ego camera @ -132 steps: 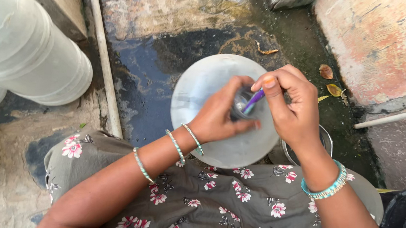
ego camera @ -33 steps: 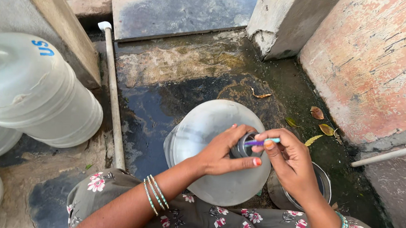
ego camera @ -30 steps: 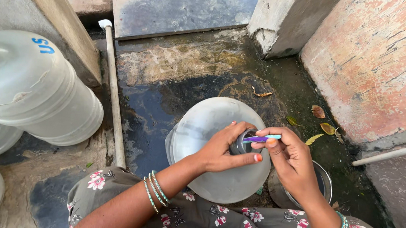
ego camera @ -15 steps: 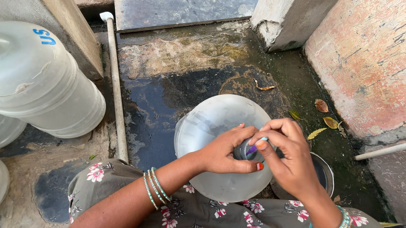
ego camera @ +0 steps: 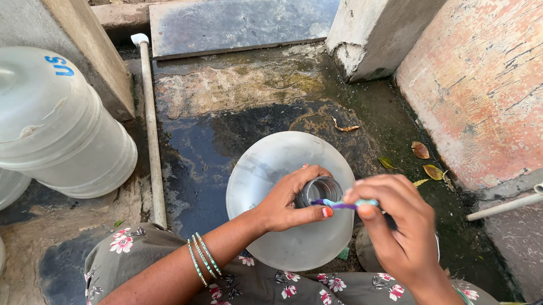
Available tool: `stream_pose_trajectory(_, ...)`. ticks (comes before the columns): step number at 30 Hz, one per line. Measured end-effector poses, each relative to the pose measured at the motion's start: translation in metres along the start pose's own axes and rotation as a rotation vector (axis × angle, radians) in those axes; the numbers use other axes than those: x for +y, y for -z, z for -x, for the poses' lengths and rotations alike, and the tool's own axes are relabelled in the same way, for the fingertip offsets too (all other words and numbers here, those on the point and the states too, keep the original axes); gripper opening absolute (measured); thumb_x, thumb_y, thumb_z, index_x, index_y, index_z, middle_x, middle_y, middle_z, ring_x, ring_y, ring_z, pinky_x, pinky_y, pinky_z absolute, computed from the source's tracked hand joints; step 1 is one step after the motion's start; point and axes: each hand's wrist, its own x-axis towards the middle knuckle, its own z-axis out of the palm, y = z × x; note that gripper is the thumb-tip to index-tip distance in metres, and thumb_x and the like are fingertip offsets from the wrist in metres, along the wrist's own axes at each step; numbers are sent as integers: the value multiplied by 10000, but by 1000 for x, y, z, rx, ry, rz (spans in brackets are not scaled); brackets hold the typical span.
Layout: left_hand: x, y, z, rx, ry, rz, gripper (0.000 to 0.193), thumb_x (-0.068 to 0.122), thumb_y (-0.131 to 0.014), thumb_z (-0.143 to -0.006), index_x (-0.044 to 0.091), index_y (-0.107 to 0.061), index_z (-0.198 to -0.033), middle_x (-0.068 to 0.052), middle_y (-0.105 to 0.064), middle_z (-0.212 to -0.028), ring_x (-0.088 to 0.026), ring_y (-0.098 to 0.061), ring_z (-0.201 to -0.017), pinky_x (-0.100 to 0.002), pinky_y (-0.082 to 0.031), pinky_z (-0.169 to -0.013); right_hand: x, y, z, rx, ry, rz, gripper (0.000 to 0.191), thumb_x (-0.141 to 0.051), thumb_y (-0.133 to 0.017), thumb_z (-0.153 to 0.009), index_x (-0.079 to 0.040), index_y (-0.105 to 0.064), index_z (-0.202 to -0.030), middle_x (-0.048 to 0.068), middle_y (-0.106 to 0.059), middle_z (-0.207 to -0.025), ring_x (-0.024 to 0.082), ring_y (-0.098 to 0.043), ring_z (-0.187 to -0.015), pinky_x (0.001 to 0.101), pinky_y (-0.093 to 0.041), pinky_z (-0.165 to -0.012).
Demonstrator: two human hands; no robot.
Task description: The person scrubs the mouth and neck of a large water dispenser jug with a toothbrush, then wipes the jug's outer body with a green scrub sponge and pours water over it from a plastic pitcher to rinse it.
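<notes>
Left hand [ego camera: 290,205] grips water jug [ego camera: 270,172] neck, right hand [ego camera: 401,230] pinches toothbrush [ego camera: 338,204]; wet neck may slip, tipping jug.

The wet floor [ego camera: 220,142] lies open ahead of the upright clear bottle [ego camera: 278,237], up to the dark stone slab [ego camera: 243,21]; on the left a white pipe [ego camera: 151,124] runs along the floor, and beyond it stacked large water jugs [ego camera: 47,128] close that side; on the right a plastered wall [ego camera: 503,80] and a jutting white tap pipe [ego camera: 526,195] narrow the way; a concrete pillar [ego camera: 378,25] blocks the far right corner; the bottle's neck is ringed by the left hand [ego camera: 287,205], the right hand [ego camera: 401,230] just beside it; a metal pot [ego camera: 367,250] sits close at the bottle's right.
</notes>
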Motion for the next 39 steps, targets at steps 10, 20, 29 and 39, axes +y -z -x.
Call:
stream_pose_trajectory(10, -6, 23, 12, 16, -16, -5, 556, 427, -715, -814, 76, -585, -1224, -124, -670, -1101, -321, -673, -1121, -508, -329, -1244, 12, -55, -14, -44, -88, -50, 206, -219, -632, -985, -46, -740, -954, 73, -715, -863, 214, -669, -834, 343, -506, -774)
stream_pose_trajectory(20, -5, 2, -6, -97, -26, 1, 596, 463, -654, -876, 77, -541, -1316, -122, -636, -1296, -346, -570, -1347, -606, -153, -1293, 35, -37, -10, -76, -98, -29, 219, -234, -642, -976, -43, -743, -937, 62, -729, -864, 204, -654, -832, 337, -497, -777)
stream_pose_trajectory(29, 0, -15, -23, -86, 42, 15, 606, 488, -630, -831, 93, -555, -1285, -97, -671, -1218, -320, -590, -1294, -590, -121, -1300, 24, 41, 17, 230, -17, -143, 398, -393, -532, -1149, -59, -708, -1024, 62, -724, -940, 148, -629, -896, 304, -487, -926)
stream_pose_trajectory(39, 4, -29, -30, -169, 7, 21, 597, 427, -638, -839, 81, -538, -1315, -101, -624, -1286, -326, -559, -1364, -615, -71, -1306, 48, -1, 8, -34, -121, -70, 269, -281, -615, -980, -59, -758, -929, 61, -736, -834, 213, -685, -813, 345, -490, -797)
